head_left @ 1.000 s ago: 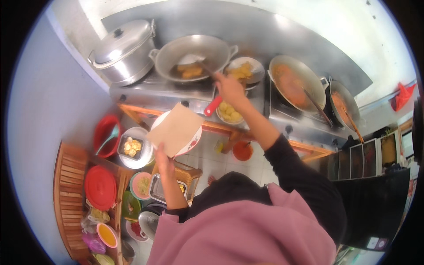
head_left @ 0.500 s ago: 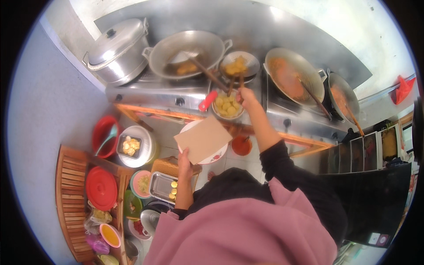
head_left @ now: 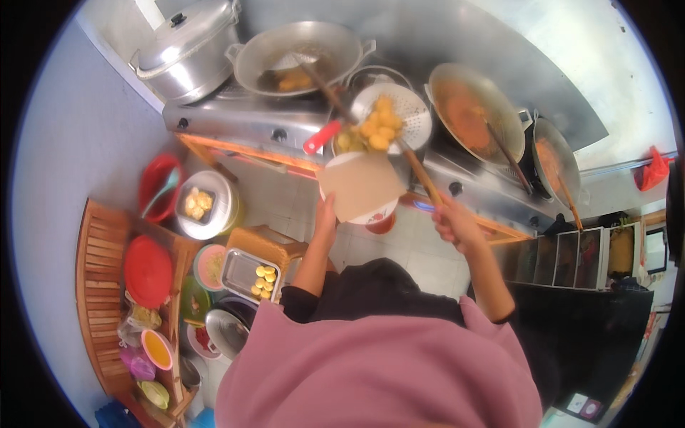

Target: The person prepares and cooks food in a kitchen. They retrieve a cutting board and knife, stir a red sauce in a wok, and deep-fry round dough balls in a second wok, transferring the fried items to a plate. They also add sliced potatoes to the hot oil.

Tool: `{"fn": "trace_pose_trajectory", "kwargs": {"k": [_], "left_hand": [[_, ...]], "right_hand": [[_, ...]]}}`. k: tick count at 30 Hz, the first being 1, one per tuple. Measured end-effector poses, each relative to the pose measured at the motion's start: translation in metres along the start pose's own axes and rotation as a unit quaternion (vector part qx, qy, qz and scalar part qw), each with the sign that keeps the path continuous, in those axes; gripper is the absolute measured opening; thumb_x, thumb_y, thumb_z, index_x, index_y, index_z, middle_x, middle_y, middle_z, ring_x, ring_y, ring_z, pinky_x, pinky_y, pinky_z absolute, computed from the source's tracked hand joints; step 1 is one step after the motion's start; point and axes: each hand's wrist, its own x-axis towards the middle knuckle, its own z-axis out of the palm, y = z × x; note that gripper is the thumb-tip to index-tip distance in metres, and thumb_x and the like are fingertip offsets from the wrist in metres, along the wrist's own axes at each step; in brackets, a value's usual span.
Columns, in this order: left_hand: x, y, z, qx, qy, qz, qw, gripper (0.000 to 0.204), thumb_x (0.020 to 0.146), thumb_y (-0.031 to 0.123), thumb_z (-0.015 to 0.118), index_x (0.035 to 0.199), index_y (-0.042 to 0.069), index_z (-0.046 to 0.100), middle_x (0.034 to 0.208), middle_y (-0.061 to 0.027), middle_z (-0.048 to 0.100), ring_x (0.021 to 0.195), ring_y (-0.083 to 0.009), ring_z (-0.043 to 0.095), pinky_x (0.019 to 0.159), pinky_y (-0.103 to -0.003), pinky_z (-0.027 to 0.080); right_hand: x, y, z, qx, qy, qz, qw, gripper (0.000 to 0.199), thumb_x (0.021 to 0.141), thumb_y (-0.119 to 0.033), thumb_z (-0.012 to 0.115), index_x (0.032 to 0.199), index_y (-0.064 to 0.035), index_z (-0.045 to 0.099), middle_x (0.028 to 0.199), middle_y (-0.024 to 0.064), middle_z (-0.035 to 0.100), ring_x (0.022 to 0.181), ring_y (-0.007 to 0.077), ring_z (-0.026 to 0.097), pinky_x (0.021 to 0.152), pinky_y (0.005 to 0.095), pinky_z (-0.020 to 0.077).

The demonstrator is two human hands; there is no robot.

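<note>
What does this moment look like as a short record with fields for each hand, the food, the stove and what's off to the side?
left hand: left hand holds up a plate lined with brown paper
right hand: right hand grips the long wooden handle of a skimmer
food: yellow fried pieces heaped in the white skimmer basket, above the plate
stove: steel cooker with a lidded pot, a wok holding a few fried pieces, and two woks of orange sauce
side: metal tray with small yellow pieces; red lid on a wooden rack
</note>
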Motion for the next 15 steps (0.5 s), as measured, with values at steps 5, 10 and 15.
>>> {"fn": "trace_pose_trajectory", "kwargs": {"k": [5, 10, 15], "left_hand": [[-0.002, -0.031, 0.023, -0.044, 0.044, -0.016, 0.998, 0.050, 0.101, 0.029, 0.048, 0.141, 0.001, 0.039, 0.131, -0.0119, 0.054, 0.117, -0.0238, 0.056, 0.095, -0.036, 0.047], [-0.011, -0.055, 0.049, -0.099, 0.012, 0.022, 0.995, 0.049, 0.103, 0.029, 0.045, 0.144, 0.003, 0.037, 0.134, -0.0110, 0.052, 0.119, -0.0232, 0.054, 0.097, -0.035, 0.046], [-0.027, -0.072, 0.071, -0.148, 0.013, 0.028, 0.988, 0.049, 0.104, 0.029, 0.044, 0.145, 0.004, 0.035, 0.133, -0.0102, 0.051, 0.119, -0.0234, 0.054, 0.098, -0.037, 0.046]], "right_hand": [[-0.077, 0.032, -0.038, -0.116, 0.006, 0.002, 0.993, 0.058, 0.097, -0.012, 0.051, 0.152, -0.0145, 0.031, 0.072, -0.0025, 0.045, 0.048, 0.0034, 0.034, 0.040, 0.0196, 0.0269], [-0.108, 0.049, -0.067, -0.339, 0.034, -0.101, 0.935, 0.057, 0.095, -0.008, 0.056, 0.149, -0.0091, 0.037, 0.082, 0.0067, 0.059, 0.064, 0.0153, 0.052, 0.065, 0.0263, 0.0446], [-0.123, 0.044, -0.087, -0.443, 0.048, -0.180, 0.877, 0.058, 0.093, -0.005, 0.058, 0.147, -0.0081, 0.038, 0.101, 0.0219, 0.064, 0.083, 0.0279, 0.061, 0.083, 0.0309, 0.0461]]}}
